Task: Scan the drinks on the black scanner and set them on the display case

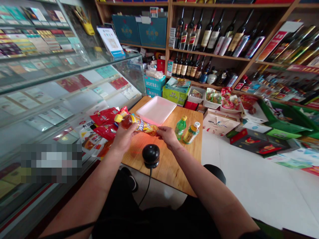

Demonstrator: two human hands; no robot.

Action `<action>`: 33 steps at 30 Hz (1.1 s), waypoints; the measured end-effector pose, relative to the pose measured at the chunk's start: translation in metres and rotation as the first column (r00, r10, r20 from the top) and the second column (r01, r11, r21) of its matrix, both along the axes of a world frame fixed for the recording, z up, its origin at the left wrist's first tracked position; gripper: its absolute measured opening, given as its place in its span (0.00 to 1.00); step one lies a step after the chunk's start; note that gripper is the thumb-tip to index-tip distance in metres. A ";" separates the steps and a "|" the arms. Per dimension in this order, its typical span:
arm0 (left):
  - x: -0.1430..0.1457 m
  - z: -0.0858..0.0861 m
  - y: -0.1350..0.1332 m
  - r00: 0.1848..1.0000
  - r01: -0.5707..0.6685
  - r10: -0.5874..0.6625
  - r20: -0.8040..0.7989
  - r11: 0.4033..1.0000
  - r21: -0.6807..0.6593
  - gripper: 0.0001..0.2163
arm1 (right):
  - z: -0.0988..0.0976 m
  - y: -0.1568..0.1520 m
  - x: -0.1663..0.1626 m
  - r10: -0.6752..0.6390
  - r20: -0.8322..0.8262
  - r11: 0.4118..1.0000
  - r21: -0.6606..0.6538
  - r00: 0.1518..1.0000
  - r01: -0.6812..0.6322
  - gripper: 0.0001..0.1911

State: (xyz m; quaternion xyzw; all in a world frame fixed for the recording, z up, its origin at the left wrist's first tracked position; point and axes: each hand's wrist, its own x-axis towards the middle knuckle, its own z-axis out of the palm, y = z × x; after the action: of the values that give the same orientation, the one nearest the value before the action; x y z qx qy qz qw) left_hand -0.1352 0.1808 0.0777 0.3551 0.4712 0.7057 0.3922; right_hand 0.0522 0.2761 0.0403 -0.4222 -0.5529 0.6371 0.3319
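Observation:
I hold an orange drink bottle (139, 124) with a yellow cap and yellow label sideways above a small wooden table (174, 166). My left hand (124, 137) is wrapped round its neck end. My right hand (167, 135) grips its base. A round black barcode scanner (151, 154) sits on the table just below the bottle, and a red glow falls on the wood beside it. To the right stand a green bottle (180, 126) with a yellow cap and a yellow-green bottle (191, 132) with a white cap. An empty white tray (156, 110) lies at the table's far side.
A glass display counter (50, 99) runs along the left, with red snack packets (104, 124) piled by the table. Wooden shelves of wine bottles (211, 33) fill the back wall. Boxes, snack trays and green bins (286, 116) crowd the white floor on the right.

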 end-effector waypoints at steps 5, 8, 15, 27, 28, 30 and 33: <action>-0.003 -0.001 0.001 1.000 0.021 -0.021 0.019 1.000 0.014 0.28 | -0.004 0.003 0.001 0.027 0.034 0.999 0.027 0.999 -0.028 0.11; -0.002 -0.001 0.001 0.999 0.028 -0.028 0.021 1.000 0.005 0.26 | -0.007 0.004 0.002 0.029 0.035 0.999 0.019 0.999 -0.030 0.11; 0.000 0.002 -0.001 0.994 0.057 -0.061 0.091 0.997 0.049 0.23 | -0.015 0.008 0.003 0.000 0.002 1.000 -0.031 1.000 0.000 0.10; -0.002 -0.016 0.002 0.987 -0.069 0.060 0.151 0.996 0.059 0.21 | -0.018 0.005 0.004 0.010 0.019 0.997 -0.078 1.000 -0.009 0.10; -0.002 -0.015 0.002 0.989 -0.066 0.057 0.138 0.996 0.065 0.21 | -0.019 0.005 0.005 0.020 0.019 0.997 -0.080 1.000 -0.019 0.10; -0.002 -0.014 0.000 0.992 -0.052 0.044 0.119 0.996 0.068 0.21 | -0.024 0.005 0.005 0.037 0.011 0.995 -0.089 0.999 -0.035 0.10; -0.001 -0.014 -0.003 0.992 -0.029 0.025 0.126 0.999 0.031 0.23 | -0.032 0.004 0.005 0.031 0.011 0.994 -0.101 0.999 -0.030 0.10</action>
State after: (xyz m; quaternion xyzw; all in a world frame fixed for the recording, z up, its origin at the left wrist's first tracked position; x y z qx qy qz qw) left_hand -0.1359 0.1774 0.0638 0.3099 0.4388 0.7396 0.4055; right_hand 0.0575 0.2803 0.0085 -0.4340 -0.5284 0.6665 0.2971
